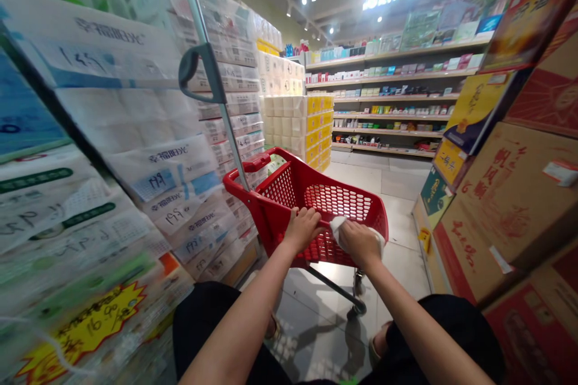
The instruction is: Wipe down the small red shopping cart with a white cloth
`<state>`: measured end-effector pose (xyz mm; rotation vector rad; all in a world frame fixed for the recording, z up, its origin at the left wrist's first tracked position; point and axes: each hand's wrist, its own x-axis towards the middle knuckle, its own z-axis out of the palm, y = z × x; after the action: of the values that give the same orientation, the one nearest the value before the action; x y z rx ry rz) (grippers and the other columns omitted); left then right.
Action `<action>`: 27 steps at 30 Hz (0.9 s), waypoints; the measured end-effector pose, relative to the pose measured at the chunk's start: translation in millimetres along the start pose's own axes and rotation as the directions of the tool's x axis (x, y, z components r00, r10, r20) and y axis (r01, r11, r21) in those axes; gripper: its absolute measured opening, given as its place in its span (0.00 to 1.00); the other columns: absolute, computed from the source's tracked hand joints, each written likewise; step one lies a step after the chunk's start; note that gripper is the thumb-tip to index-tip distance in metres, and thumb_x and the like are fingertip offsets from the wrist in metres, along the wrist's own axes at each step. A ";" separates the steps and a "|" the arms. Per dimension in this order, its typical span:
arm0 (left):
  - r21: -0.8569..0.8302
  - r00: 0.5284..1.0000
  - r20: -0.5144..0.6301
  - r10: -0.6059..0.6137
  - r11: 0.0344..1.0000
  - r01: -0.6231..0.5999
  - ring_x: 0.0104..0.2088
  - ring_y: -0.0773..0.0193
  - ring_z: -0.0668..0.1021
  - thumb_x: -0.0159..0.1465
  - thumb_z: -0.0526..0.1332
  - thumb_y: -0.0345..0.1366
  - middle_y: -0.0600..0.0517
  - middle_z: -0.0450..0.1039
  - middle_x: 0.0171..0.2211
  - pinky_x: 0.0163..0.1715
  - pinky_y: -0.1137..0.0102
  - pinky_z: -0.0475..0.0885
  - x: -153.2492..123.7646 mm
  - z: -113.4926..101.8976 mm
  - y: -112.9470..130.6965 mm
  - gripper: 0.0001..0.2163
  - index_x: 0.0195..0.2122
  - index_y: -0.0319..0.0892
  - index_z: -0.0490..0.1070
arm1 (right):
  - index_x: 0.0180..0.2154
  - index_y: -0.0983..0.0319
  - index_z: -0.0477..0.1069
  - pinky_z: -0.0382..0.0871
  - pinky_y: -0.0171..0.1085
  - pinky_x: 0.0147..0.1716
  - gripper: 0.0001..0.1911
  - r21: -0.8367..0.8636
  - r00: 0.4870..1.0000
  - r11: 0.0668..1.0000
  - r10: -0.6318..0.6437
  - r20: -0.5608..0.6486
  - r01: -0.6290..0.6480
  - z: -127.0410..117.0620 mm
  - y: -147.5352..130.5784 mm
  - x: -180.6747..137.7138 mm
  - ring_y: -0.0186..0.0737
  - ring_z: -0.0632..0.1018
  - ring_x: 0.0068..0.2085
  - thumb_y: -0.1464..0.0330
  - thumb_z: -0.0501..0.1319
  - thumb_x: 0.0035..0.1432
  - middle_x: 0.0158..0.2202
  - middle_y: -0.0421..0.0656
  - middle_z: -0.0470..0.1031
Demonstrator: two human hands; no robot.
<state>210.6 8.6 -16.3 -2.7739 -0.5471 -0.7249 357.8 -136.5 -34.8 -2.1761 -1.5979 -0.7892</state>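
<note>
My left hand (301, 228) grips the near rim of the red shopping basket trolley (316, 204) while my right hand (361, 243), closed on a white cloth (338, 227), presses it there, the trolley's long axis pointing away toward the far shelves (388, 102).

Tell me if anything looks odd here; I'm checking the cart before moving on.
Nothing looks damaged or spilled. The red basket cart stands upright; the left hand grips its rim, and the right hand presses a white cloth there.
</note>
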 end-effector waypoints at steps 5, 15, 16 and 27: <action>-0.006 1.000 0.014 -0.006 1.000 0.006 0.44 0.55 0.69 0.69 0.55 0.44 0.49 0.71 0.42 0.50 0.58 0.57 -0.6 -2.2 -0.2 0.09 0.43 0.45 0.67 | 0.38 0.58 0.72 0.48 0.36 0.29 0.19 0.077 0.986 0.991 0.103 0.128 -0.113 -7.0 -33.7 22.0 0.34 0.74 0.32 0.60 0.45 0.70 0.37 0.42 0.79; -0.046 1.000 0.017 -0.008 0.999 0.009 0.44 0.56 0.69 0.67 0.58 0.46 0.50 0.70 0.43 0.50 0.58 0.57 -4.5 -5.5 -4.3 0.11 0.43 0.46 0.67 | 0.43 0.57 0.75 0.58 0.37 0.32 0.30 0.016 0.778 0.881 0.408 0.477 -0.472 -27.5 24.1 6.8 0.44 0.78 0.35 0.50 0.39 0.68 0.39 0.50 0.79; -0.042 1.000 0.013 -0.012 0.999 0.012 0.44 0.56 0.69 0.67 0.58 0.46 0.49 0.70 0.43 0.51 0.58 0.57 -4.3 -5.5 -2.7 0.11 0.43 0.46 0.67 | 0.42 0.58 0.75 0.59 0.38 0.32 0.31 0.009 0.773 0.881 0.410 0.484 -0.474 -29.6 24.2 6.8 0.45 0.78 0.36 0.50 0.38 0.68 0.39 0.50 0.79; -0.035 1.000 -0.001 -0.012 0.999 0.012 0.45 0.55 0.69 0.70 0.53 0.43 0.48 0.70 0.43 0.51 0.57 0.57 -3.4 -4.3 10.3 0.10 0.44 0.44 0.67 | 0.41 0.60 0.73 0.62 0.38 0.36 0.28 0.090 0.852 0.952 0.218 0.475 -0.294 -23.3 -40.1 41.4 0.42 0.78 0.36 0.56 0.38 0.69 0.37 0.49 0.79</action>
<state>210.2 -3.1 -15.6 -2.8045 -0.5568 -0.7464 323.3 -105.1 6.3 -2.5078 -1.4486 -0.0535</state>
